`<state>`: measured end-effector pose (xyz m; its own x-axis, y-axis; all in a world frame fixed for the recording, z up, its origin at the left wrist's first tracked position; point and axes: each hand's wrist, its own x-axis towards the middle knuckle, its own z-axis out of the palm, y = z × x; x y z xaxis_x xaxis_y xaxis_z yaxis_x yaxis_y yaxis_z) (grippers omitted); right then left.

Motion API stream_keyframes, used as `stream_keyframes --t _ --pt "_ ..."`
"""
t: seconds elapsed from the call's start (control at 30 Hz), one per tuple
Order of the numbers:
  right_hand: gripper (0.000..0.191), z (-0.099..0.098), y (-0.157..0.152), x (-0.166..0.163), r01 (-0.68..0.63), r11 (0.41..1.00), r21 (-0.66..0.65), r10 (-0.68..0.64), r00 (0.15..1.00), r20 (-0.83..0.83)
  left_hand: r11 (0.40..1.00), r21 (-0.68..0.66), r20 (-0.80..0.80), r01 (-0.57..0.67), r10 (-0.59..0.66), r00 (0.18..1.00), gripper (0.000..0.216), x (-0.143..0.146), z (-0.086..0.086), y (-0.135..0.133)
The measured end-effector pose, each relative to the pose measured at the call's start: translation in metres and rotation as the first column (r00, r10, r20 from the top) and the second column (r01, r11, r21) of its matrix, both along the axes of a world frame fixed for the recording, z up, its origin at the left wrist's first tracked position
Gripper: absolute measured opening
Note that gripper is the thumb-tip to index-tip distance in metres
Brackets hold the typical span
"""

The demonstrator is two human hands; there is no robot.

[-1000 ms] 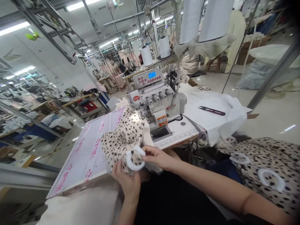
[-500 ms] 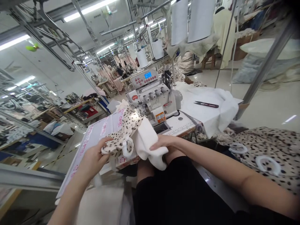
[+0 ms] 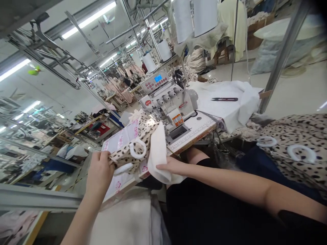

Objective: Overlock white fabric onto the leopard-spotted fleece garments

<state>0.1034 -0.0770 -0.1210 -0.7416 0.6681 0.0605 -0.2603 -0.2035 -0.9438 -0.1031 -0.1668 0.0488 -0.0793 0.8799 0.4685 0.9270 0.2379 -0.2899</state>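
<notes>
My left hand (image 3: pixel 100 170) is closed on the end of a cream fabric piece with black spots (image 3: pixel 122 153), pulled out to the left. A white ring-shaped trim (image 3: pixel 132 149) lies on this spotted fabric. My right hand (image 3: pixel 172 167) pinches a white fleecy cloth (image 3: pixel 158 149) that hangs over the table's front edge. Both fabrics run up to the needle area of a white overlock sewing machine (image 3: pixel 166 102), where a small lamp shines. The fabric under the presser foot is partly hidden.
Thread snips (image 3: pixel 224 99) lie on white cloth (image 3: pixel 230 112) right of the machine. Spotted fabric with white rings (image 3: pixel 293 136) is heaped at the right. Thread cones (image 3: pixel 205 17) hang above. A metal post (image 3: pixel 286 54) stands at the right, and pale cloth (image 3: pixel 122 217) is below the table.
My left hand has drawn the spotted fabric out flatter, bringing its white ring into fuller view. My right hand has shifted slightly down along the white cloth. The camera view has tilted.
</notes>
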Motion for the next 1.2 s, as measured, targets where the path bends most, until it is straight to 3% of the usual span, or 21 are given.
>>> stream_keyframes --t 0.1,0.17,0.23,0.27,0.3,0.37,0.43,0.5,0.57,0.67,0.77,0.87,1.03,1.2 --pt "0.035 -0.004 0.001 0.022 0.068 0.996 0.062 -0.071 0.996 0.048 0.999 -0.037 0.221 -0.006 0.014 0.975 0.034 0.002 0.013 -0.007" --pt "0.032 -0.001 -0.004 0.032 0.067 0.994 0.092 -0.072 0.996 0.058 0.956 -0.225 0.412 0.189 -0.083 0.907 0.029 0.018 0.019 -0.012" --pt "0.032 0.002 -0.013 0.039 0.053 0.991 0.119 -0.06 0.997 0.057 0.788 -0.443 0.523 0.427 -0.16 0.837 0.027 0.043 0.015 -0.017" --pt "0.033 0.003 -0.019 0.042 0.048 0.989 0.138 -0.057 0.997 0.056 0.696 -0.527 0.526 0.488 -0.183 0.83 0.027 0.058 0.007 -0.019" --pt "0.033 0.002 -0.025 0.045 0.047 0.986 0.162 -0.056 0.997 0.054 0.644 -0.583 0.493 0.496 -0.205 0.846 0.026 0.073 -0.005 -0.02" --pt "0.031 -0.003 -0.036 0.051 0.057 0.975 0.217 -0.069 0.996 0.049 0.647 -0.619 0.393 0.446 -0.237 0.888 0.024 0.099 -0.036 -0.023" --pt "0.03 -0.009 -0.044 0.059 0.083 0.967 0.242 -0.096 0.994 0.044 0.708 -0.584 0.288 0.397 -0.276 0.917 0.025 0.115 -0.069 -0.026" --pt "0.029 -0.015 -0.051 0.066 0.103 0.972 0.211 -0.112 0.993 0.031 0.792 -0.471 0.194 0.388 -0.336 0.922 0.03 0.123 -0.097 -0.031" --pt "0.03 -0.017 -0.056 0.074 0.085 0.987 0.135 -0.087 0.996 0.009 0.847 -0.297 0.128 0.441 -0.422 0.898 0.03 0.127 -0.113 -0.038" --pt "0.034 -0.017 -0.064 0.082 -0.005 1.0 0.028 0.006 0.998 -0.063 0.833 -0.094 0.09 0.545 -0.538 0.838 0.021 0.135 -0.121 -0.048" --pt "0.034 -0.014 -0.07 0.088 -0.023 1.0 0.002 0.024 0.994 -0.102 0.812 -0.003 0.099 0.583 -0.58 0.808 0.018 0.148 -0.122 -0.049" --pt "0.031 -0.015 -0.075 0.093 0.034 0.999 0.037 -0.031 0.996 -0.087 0.798 0.044 0.15 0.601 -0.6 0.786 0.022 0.155 -0.129 -0.045" --pt "0.028 -0.013 -0.079 0.101 0.117 0.987 0.114 -0.115 0.993 -0.024 0.808 0.147 0.377 0.571 -0.579 0.723 0.031 0.156 -0.143 -0.043" --pt "0.025 -0.005 -0.082 0.107 0.162 0.956 0.246 -0.167 0.986 0.0 0.769 0.122 0.394 0.628 -0.618 0.68 0.036 0.156 -0.143 -0.048"
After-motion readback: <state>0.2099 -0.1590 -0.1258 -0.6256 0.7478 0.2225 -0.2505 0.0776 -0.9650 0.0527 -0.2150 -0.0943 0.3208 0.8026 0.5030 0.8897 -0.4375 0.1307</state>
